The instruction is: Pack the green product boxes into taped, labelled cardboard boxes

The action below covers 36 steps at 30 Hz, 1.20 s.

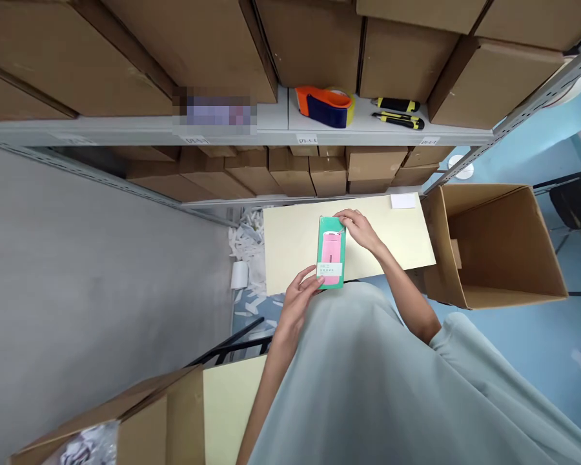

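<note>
from here i have the green-and-pink retail box (331, 245) mid-frame over the cream board (290, 239), left hand (296, 303) pinching its lower-left corner, right hand (362, 231) holding its upper-right. i judge this a steadying or inspecting step; the next move calls for even support at both ends.

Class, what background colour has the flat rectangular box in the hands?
The flat rectangular box has a green background; head view.

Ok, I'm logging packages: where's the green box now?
Just right of centre in the head view, the green box is between the left hand and right hand, over the cream board.
</note>
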{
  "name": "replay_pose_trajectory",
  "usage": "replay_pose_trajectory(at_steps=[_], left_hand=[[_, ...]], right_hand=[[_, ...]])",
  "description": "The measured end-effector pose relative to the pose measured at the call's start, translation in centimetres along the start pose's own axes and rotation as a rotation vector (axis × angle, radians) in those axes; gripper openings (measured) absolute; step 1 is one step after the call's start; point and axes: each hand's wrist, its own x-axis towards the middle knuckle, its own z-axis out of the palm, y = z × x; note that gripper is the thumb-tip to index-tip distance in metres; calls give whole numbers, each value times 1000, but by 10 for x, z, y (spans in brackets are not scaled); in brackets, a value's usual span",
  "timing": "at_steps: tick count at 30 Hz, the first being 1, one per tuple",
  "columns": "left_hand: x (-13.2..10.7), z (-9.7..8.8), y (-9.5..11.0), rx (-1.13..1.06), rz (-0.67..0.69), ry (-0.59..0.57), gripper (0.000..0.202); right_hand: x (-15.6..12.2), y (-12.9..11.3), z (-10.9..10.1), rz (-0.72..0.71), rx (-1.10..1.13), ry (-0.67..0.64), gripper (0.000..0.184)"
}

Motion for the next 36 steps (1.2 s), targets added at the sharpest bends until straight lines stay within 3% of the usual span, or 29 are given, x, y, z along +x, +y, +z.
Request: replay_pose_trajectory(at_steps=[4,11,14,18,20,24,27,36], left_hand=[[0,18,6,-41,31,-15,73],[-1,36,2,-171,29,6,47],[0,43,1,-270,-29,22,44],[3,51,5,-319,-159,28,48],[2,52,9,-294,-157,15,47],[-1,53,14,-175,4,4,64],[0,55,12,-82,37,33,79],[1,47,1,-165,2,7,59]], right_hand=[[5,-1,-20,-23,155,20,44],[16,2,-41,-20,278,5,40],[19,4,-41,14,430,-35,38],[21,5,-34,150,645,-165,52],[22,5,-30,188,679,-158,57],[24,7,-25,141,596,-33,57],[24,8,-21,108,475,8,54],[18,-9,-17,17,320,13,51]])
